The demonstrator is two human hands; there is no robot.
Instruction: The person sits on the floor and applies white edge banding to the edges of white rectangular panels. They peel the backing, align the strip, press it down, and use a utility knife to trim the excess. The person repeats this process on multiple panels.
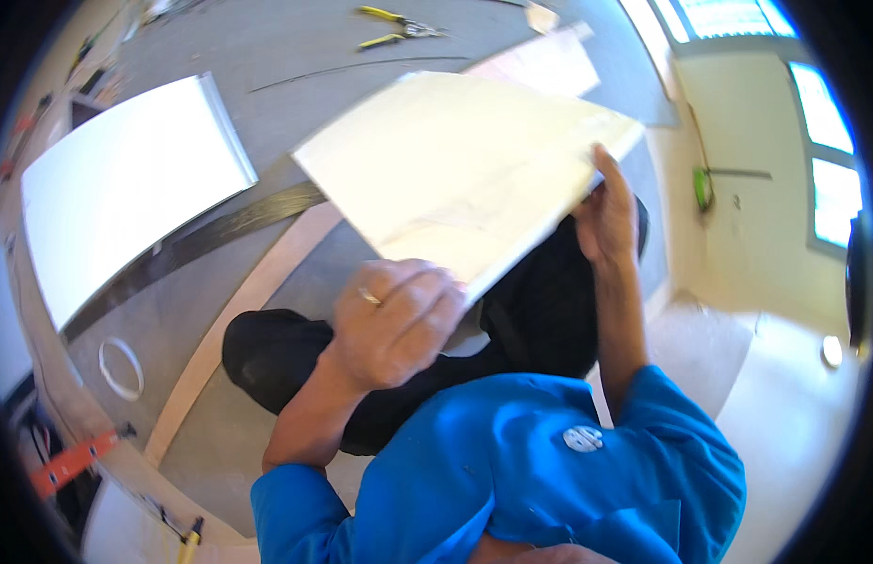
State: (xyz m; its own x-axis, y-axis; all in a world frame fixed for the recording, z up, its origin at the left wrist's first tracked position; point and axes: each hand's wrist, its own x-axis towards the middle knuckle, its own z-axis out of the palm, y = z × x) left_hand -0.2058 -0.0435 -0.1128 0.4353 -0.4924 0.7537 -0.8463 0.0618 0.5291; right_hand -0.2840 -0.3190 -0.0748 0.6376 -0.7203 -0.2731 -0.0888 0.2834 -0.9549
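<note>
I hold a pale cream board [460, 155] raised and tilted above my crossed, dark-clothed legs. My left hand [399, 320] has its fingers curled at the board's near left corner. My right hand [606, 211] grips the right edge, its thumb near the top face and its other fingers partly hidden beneath. A white panel [136, 188] with a pale strip along one edge lies to the left on a long dark plank [220, 221]. A light wooden strip [225, 338] runs beside my left knee. Behind the raised board lies another pale piece of board [559, 66].
Yellow-handled snips [394, 28] and a thin rod [314, 70] lie at the back. A white ring [122, 367] and a red tool [75, 465] are at the left. On the right stand a wall with windows [822, 113] and a green-headed broom [702, 188].
</note>
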